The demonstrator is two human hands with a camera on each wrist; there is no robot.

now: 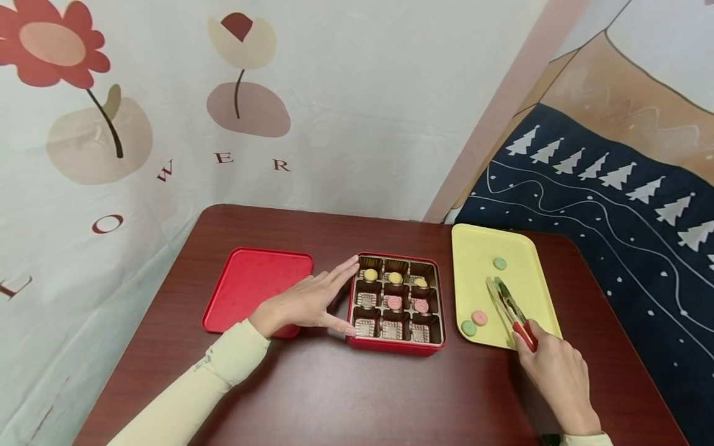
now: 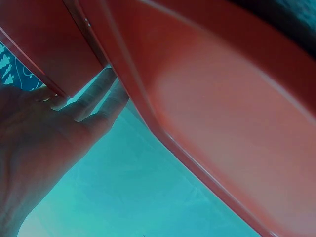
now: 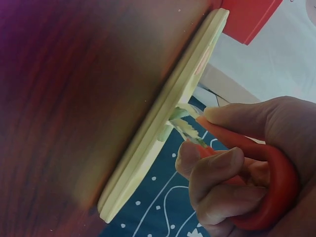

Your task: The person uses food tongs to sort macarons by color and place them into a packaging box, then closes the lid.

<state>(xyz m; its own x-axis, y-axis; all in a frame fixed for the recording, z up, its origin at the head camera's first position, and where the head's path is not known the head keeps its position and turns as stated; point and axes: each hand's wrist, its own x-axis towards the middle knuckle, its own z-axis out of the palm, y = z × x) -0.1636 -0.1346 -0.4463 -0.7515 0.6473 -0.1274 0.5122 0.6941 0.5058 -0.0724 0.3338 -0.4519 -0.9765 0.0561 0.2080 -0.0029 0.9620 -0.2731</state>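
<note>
A red box [image 1: 396, 350] with a gold-brown divided insert stands mid-table. Yellow round candies [image 1: 395, 277] sit in its back row; pink ones [image 1: 393, 303] fill the middle row's centre and right cells. My left hand [image 1: 309, 301] rests against the box's left side, fingers straight toward the back corner, thumb at the front corner. My right hand [image 1: 558, 365] grips red-handled tongs [image 1: 510, 305], their metal tips low over the yellow tray [image 1: 535, 266]. A green candy [image 1: 499, 264] lies just beyond the tips. Nearer the front-left tray corner are a pink candy [image 1: 479, 318] and another green one [image 1: 468, 328].
A red square lid [image 1: 253, 285] lies left of the box, partly behind my left hand and wrist. The brown table [image 1: 334, 396] backs onto a printed white curtain [image 1: 357, 124]; a dark blue tree-patterned cloth [image 1: 630, 248] hangs at the right.
</note>
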